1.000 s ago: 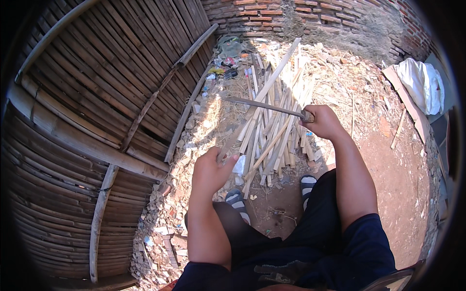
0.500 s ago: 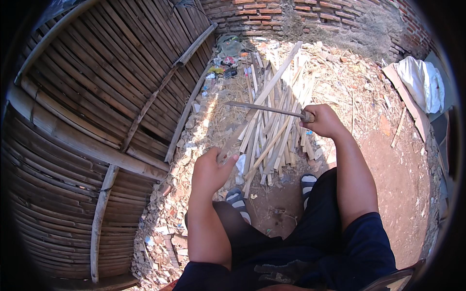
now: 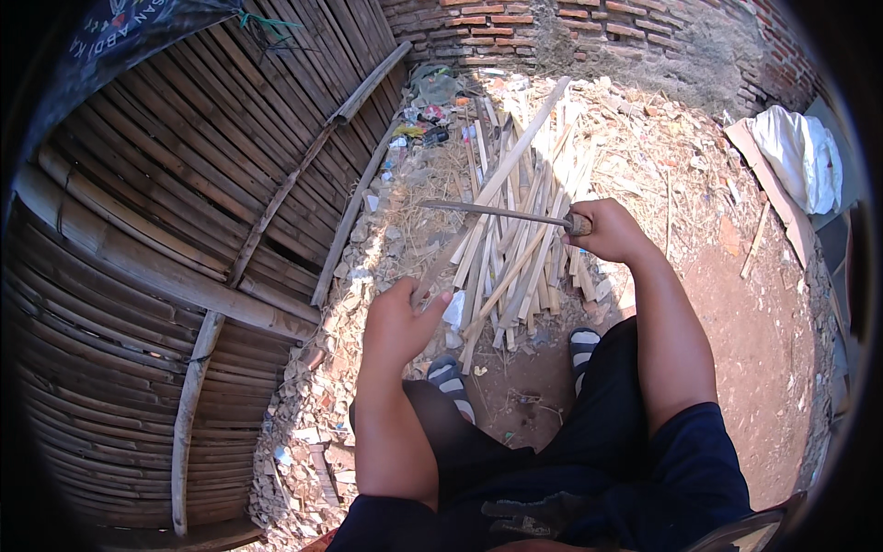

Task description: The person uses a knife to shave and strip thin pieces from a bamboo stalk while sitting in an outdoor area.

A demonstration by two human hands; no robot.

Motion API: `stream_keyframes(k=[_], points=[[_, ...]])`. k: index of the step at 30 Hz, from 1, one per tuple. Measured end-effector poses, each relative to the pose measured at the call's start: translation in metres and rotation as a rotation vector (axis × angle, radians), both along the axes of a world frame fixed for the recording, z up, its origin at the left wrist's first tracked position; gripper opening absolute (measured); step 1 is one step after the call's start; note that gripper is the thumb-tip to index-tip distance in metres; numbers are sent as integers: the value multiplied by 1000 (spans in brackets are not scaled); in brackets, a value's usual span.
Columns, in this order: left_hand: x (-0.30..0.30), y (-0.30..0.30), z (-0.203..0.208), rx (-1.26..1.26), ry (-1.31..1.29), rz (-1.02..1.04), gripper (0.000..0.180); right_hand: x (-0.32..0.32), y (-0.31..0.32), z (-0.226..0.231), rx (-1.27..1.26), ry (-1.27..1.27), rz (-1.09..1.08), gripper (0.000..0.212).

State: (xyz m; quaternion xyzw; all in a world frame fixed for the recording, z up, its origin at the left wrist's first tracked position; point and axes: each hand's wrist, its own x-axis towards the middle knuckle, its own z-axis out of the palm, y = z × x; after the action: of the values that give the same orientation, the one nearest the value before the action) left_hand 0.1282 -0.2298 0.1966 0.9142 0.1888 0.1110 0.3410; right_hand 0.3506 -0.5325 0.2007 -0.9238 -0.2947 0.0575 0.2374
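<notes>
My left hand (image 3: 395,324) is closed around the near end of a long, flat bamboo strip (image 3: 522,147). The strip slants away to the upper right, above the pile. In my right hand (image 3: 611,232) is the handle of a long-bladed machete (image 3: 510,213), with the blade pointing left. That blade crosses the strip partway along its length; whether the edge touches it I cannot tell. Beneath both lies a loose heap of pale split bamboo strips (image 3: 524,276) on the ground, just beyond my sandalled feet (image 3: 449,382).
A bamboo-slat wall (image 3: 184,166) rises on the left, with a dark banner (image 3: 129,46) at its top. A brick wall (image 3: 625,37) closes off the back. Rubble and straw (image 3: 625,138) surround the heap. On the right lies a white sack (image 3: 798,156) beside bare soil (image 3: 736,340).
The machete blade has shifted slightly, its tip a little lower and farther left. Both hands keep their holds. A dark banner now shows at the upper left.
</notes>
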Motion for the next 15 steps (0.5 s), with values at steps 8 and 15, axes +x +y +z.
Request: stream_keyframes(k=[8,15], points=[[0,-1,2,22,5,5,46,18,-10,-16,78,-10,-203,35],[1,0,0,22,2,-6,47,13,-12,-16,124,61,-81,36]])
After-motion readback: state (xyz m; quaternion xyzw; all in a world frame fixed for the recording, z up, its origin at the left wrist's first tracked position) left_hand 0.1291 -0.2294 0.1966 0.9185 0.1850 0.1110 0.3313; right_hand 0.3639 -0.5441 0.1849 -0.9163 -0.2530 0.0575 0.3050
